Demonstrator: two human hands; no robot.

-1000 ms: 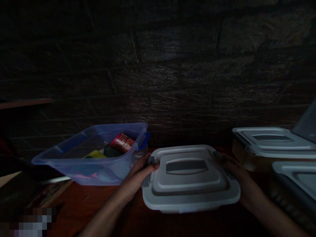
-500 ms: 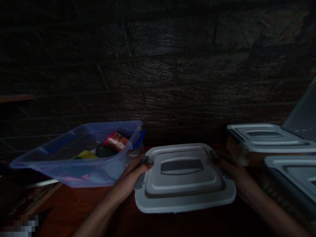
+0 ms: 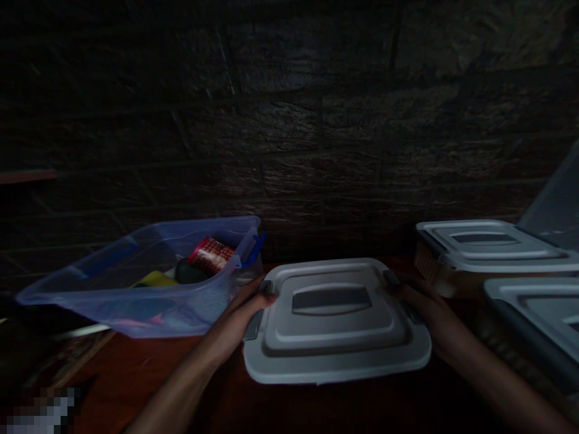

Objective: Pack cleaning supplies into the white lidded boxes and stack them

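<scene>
A storage box with a pale grey lid (image 3: 335, 331) is in the middle of the view, above or on the reddish-brown table. My left hand (image 3: 246, 310) grips its left side, the thumb on the lid's rim by the grey latch. On the opposite side my right hand (image 3: 423, 307) holds the right edge near the other latch, its thumb over the rim. The fingers of both hands are mostly hidden below the lid. The box's body lies out of sight under it.
To the left stands an open clear-blue plastic bin (image 3: 149, 304) holding a red patterned container (image 3: 211, 255) and other items. Two more lidded boxes, one behind (image 3: 488, 241) and one nearer (image 3: 538, 307), sit at right. A dark brick wall (image 3: 294, 132) rises behind the table (image 3: 136, 367).
Almost nothing differs. The whole scene has shifted slightly upward in view, and both hands keep the same hold on the box.
</scene>
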